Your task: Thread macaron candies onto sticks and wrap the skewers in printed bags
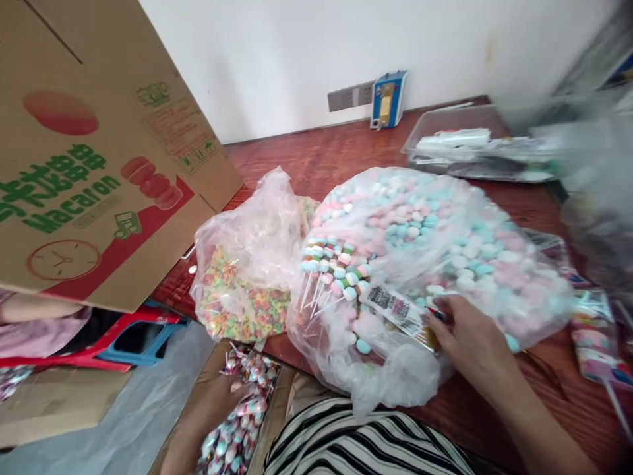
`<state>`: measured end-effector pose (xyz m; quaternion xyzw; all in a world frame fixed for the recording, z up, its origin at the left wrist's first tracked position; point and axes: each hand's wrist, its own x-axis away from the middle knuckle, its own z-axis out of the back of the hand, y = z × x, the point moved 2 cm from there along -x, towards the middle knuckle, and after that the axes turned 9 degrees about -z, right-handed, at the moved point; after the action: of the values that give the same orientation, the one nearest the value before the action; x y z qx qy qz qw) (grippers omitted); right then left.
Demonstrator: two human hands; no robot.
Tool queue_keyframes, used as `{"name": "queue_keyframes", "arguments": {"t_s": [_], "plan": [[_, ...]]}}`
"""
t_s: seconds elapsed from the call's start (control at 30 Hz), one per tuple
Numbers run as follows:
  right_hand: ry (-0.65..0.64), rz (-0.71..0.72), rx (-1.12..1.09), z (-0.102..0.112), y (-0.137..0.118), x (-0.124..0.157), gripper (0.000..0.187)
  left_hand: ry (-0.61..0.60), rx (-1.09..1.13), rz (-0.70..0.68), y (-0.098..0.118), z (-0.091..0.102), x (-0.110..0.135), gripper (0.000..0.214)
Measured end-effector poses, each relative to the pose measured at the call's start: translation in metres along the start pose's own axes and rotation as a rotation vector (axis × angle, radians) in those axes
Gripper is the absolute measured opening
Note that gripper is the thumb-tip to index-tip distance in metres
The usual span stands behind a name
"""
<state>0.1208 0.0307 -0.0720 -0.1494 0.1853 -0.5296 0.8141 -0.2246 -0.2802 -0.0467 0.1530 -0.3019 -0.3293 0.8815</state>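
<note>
My right hand (469,343) rests on a big clear bag of pink, blue and white marshmallow lollipops (445,231) on the red-brown table (326,158). Its fingers pinch the end of a slim wrapped packet with a black-and-white label (398,310) that lies against the bag. My left hand (220,396) reaches down below the table edge into a brown carton of small wrapped candies (242,415). Its fingers are buried among the candies. A smaller clear bag of colourful ring-shaped sweets (242,290) stands left of the big bag.
A large "Macaron" cardboard box (89,152) leans over the table's left side. A clear plastic tray (469,148) with packets sits at the back right. A blue device (388,99) stands by the wall. Wrapped lollipop packets (596,343) lie at the right; a red and blue stool (138,336) is below left.
</note>
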Motion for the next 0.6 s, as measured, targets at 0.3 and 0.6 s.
{"name": "queue_keyframes", "arguments": {"t_s": [0.3, 0.6], "plan": [[0.257, 0.168, -0.048, 0.035, -0.03, -0.001, 0.022, -0.886, 0.701, -0.567, 0.229, -0.038, 0.004, 0.03], [0.054, -0.154, -0.665, 0.084, -0.035, 0.005, 0.017, -0.621, 1.67, -0.237, 0.309, -0.145, -0.031, 0.034]]}}
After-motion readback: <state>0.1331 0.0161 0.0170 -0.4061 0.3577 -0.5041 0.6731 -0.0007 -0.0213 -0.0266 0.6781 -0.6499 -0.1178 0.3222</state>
